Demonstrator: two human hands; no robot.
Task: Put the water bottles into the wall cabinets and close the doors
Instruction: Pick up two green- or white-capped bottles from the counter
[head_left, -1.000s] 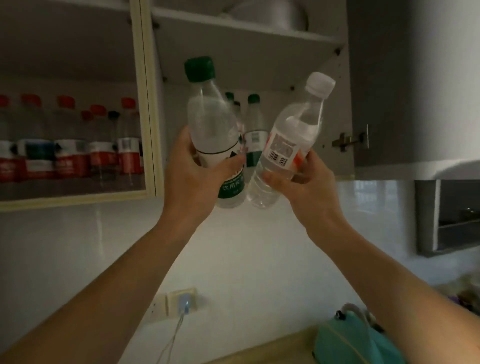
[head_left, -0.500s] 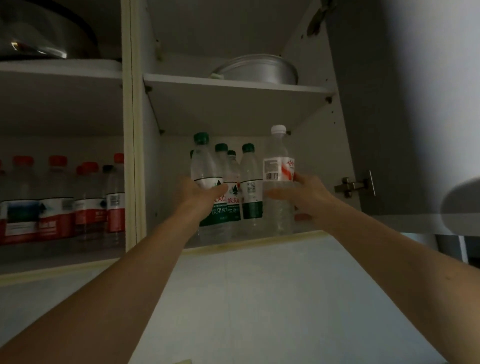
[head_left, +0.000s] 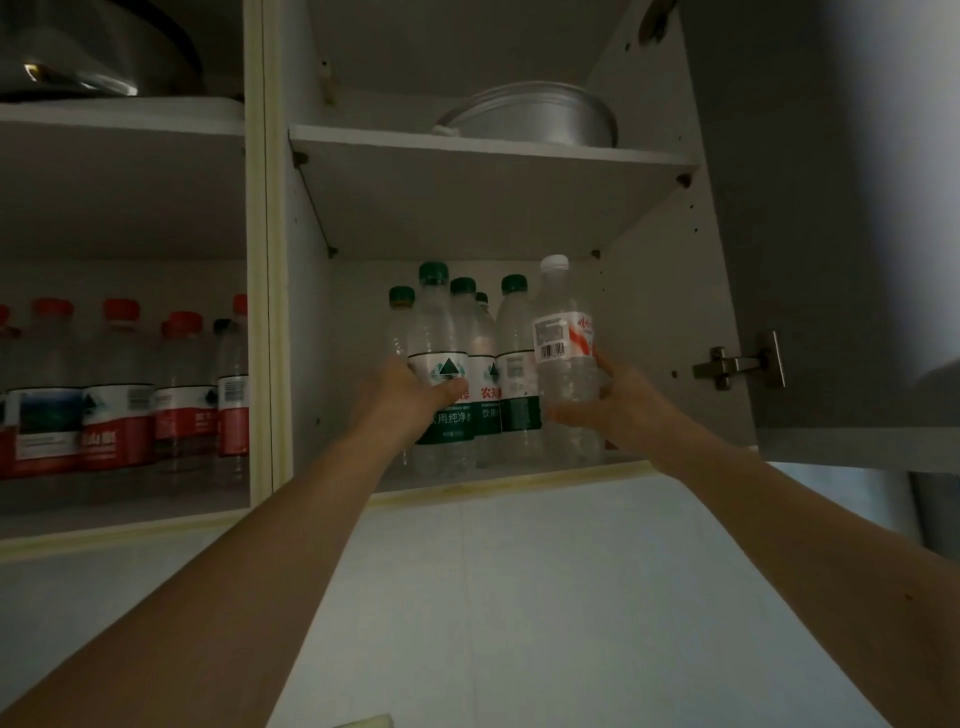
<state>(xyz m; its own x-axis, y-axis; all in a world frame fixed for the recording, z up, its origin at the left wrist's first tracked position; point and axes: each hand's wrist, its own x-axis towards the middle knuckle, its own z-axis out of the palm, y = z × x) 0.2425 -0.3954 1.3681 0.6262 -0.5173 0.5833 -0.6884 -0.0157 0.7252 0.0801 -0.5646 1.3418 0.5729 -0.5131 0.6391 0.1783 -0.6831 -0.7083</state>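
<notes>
At frame centre, the left hand (head_left: 410, 397) wraps a green-capped bottle (head_left: 441, 374) while the right hand (head_left: 618, 402) clasps a white-capped bottle (head_left: 563, 353); both stand upright on the cabinet (head_left: 467, 480) floor, seemingly to seat them; the door (head_left: 831, 234) at right stands open.

**Two bare forearms, nothing worn**

The left hand (head_left: 410, 397) and the right hand (head_left: 621, 410) are both bare; no glove, ring or watch shows on either; both forearms are uncovered along their whole visible length, with no sleeve edge reaching into view; one small dark speck marks the right forearm near the frame's right edge; the rest of the person lies outside the view.
</notes>
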